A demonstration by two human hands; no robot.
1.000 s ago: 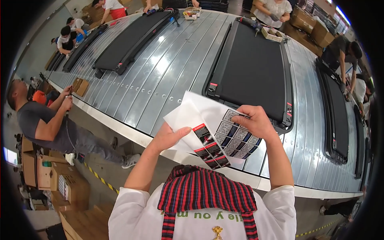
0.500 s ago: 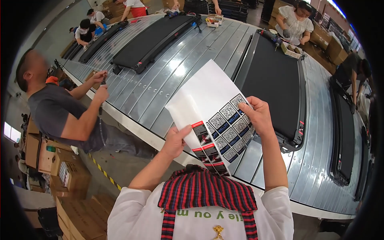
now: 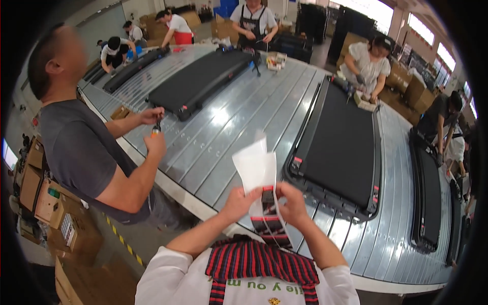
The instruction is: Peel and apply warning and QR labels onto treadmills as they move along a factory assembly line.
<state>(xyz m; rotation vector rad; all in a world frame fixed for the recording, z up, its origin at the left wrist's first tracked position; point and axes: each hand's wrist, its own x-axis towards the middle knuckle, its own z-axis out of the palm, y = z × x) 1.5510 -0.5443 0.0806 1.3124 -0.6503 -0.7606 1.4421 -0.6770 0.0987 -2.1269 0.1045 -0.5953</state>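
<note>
Fine detail on the white paper sheet bearing red-and-black rectangular stickers [image 3: 268,199] is blurred, its upper tip a faint smear. Some fingers of the bare left hand [image 3: 239,203] and bare right hand [image 3: 292,204], at its two sides, are hidden. Left of the sheet, the slim dark tool [image 3: 158,124] in a grey-shirted co-worker's hands [image 3: 155,145] is too indistinct to identify. Below the sheet, a white short-sleeved shirt [image 3: 328,290] runs off the lower edge; far above it, the top edge crops a black-aproned co-worker [image 3: 251,24].
</note>
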